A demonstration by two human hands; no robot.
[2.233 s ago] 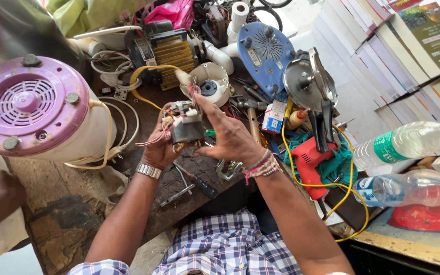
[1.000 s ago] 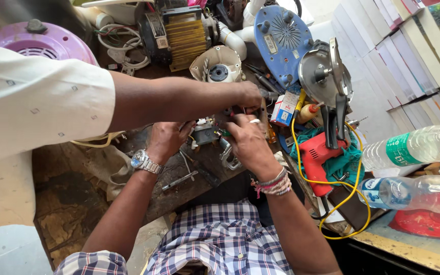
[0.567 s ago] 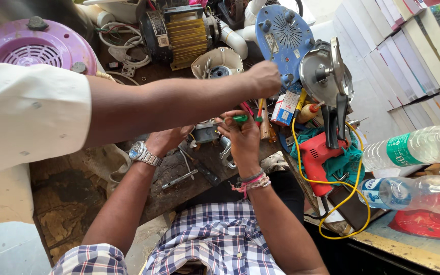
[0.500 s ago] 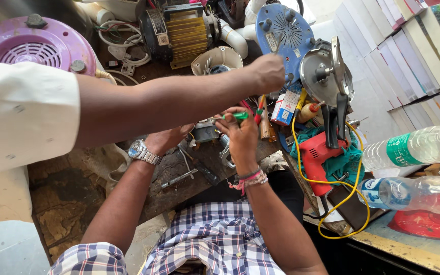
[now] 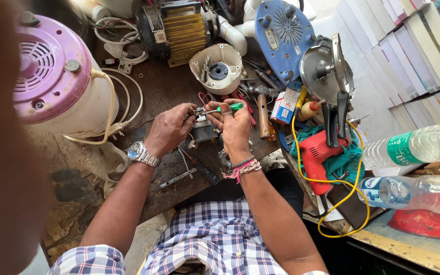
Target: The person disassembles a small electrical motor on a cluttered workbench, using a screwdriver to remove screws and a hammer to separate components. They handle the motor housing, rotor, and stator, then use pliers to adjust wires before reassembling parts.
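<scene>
both hands are seen over the middle of the cluttered bench [image 5: 174, 91]. the left hand [image 5: 169, 128] is closed around the top of a small dark motor assembly [image 5: 203, 130], fingers pinched at its upper edge. the right hand [image 5: 236, 125] is curled shut on a green-handled screwdriver [image 5: 225, 108], whose thin shaft is laid sideways with the tip brought to the top of the motor assembly, right at the left fingertips. the motor assembly is held just above the bench, between the two hands. a silver wristwatch [image 5: 139, 152] is worn on the left wrist, and pink thread bands [image 5: 242, 168] are worn on the right.

taking the motor assembly as the landmark: directly beyond it a cream motor housing cup [image 5: 217, 69] is sat, open side up. farther beyond, a yellow-finned motor [image 5: 179, 28] is parked. well to the left, a white appliance with a purple vented lid [image 5: 52, 76] is stood, its cream cord looped on the bench. just to the right, a wooden-handled hammer [image 5: 262, 114] is laid. farther right, a blue vented cover [image 5: 286, 33] is propped, a silver circular saw head [image 5: 327, 71] is stood, and a red drill [image 5: 319, 158] is rested on teal cloth with a yellow cable [image 5: 332, 203] trailing. far right, two clear plastic bottles [image 5: 413, 147] are laid down. a blurred shape is filling the left edge of the view; what it is cannot be told.
</scene>
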